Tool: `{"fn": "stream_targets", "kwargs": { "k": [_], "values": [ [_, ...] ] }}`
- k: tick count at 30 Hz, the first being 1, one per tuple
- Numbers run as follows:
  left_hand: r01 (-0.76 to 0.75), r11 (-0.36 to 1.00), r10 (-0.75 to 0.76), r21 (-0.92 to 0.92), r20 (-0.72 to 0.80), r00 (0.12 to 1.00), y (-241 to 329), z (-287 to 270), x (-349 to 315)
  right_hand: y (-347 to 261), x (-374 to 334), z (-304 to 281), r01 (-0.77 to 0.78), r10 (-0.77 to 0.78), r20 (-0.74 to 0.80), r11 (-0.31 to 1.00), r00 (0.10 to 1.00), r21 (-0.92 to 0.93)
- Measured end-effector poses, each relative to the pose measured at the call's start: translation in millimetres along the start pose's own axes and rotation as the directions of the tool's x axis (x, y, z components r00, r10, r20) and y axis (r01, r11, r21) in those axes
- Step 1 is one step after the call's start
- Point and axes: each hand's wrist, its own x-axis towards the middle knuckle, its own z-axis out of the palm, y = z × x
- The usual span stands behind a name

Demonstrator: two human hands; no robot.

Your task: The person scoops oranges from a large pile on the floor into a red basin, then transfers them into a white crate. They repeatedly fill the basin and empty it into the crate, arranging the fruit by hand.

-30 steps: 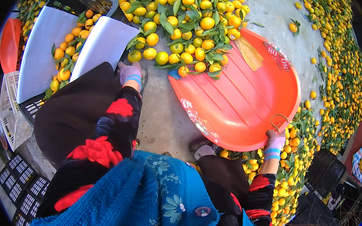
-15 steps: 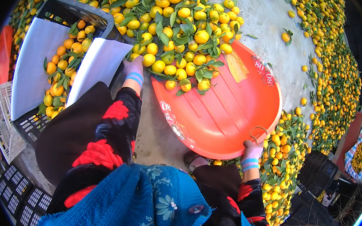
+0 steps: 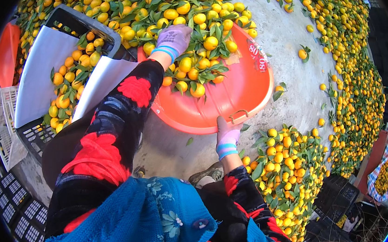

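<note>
A big orange plastic scoop basin (image 3: 242,93) lies on the concrete floor, partly filled with small orange citrus fruit (image 3: 198,64) with green leaves. My right hand (image 3: 227,134), in a pale purple glove, grips the basin's near rim by a small handle loop. My left hand (image 3: 173,39), gloved the same, rests flat on the leafy fruit at the basin's far left edge, fingers spread over the pile. My sleeves are black with red flowers.
A black plastic crate (image 3: 81,66) lined with white paper holds fruit at the left. Heaps of the same fruit ring the bare concrete (image 3: 289,42). An orange basin (image 3: 7,52) and white crate (image 3: 5,125) stand far left; dark crates (image 3: 332,201) lower right.
The basin has come closer and tilted toward the fruit heap. My left hand moved from the basin's left rim up onto the fruit; my right hand stays on the near rim.
</note>
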Motion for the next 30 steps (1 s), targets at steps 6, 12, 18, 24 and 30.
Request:
{"fn": "stream_targets", "kwargs": {
  "k": [6, 12, 18, 24, 30],
  "values": [
    [-0.247, 0.947, 0.184, 0.205, 0.283, 0.941, 22.9, 56.1, 88.7, 9.8, -8.6, -7.6, 0.05, -0.051, 0.042, 0.999, 0.998, 0.02],
    [0.009, 0.975, -0.062, 0.224, 0.229, 0.971, 18.3, 86.1, 124.2, 8.5, -13.2, -7.2, -0.028, 0.027, -0.013, 0.998, 1.0, -0.063],
    [-0.415, 0.754, 0.135, 0.509, 0.498, 0.856, 12.1, 49.7, 116.1, 11.1, -12.6, -10.0, -0.011, 0.01, -0.002, 0.989, 1.0, -0.15],
    [-0.352, 0.84, 0.115, 0.412, 0.499, 0.859, 17.6, 15.8, 82.3, 8.3, -11.7, -9.0, -0.009, 0.014, 0.015, 0.97, 1.0, -0.241],
    [0.023, 0.999, -0.002, -0.038, 0.47, 0.883, 25.3, -73.2, 64.6, 5.8, -7.9, -16.9, -0.036, 0.045, 0.031, 0.968, 0.998, -0.249]
  ]
}}
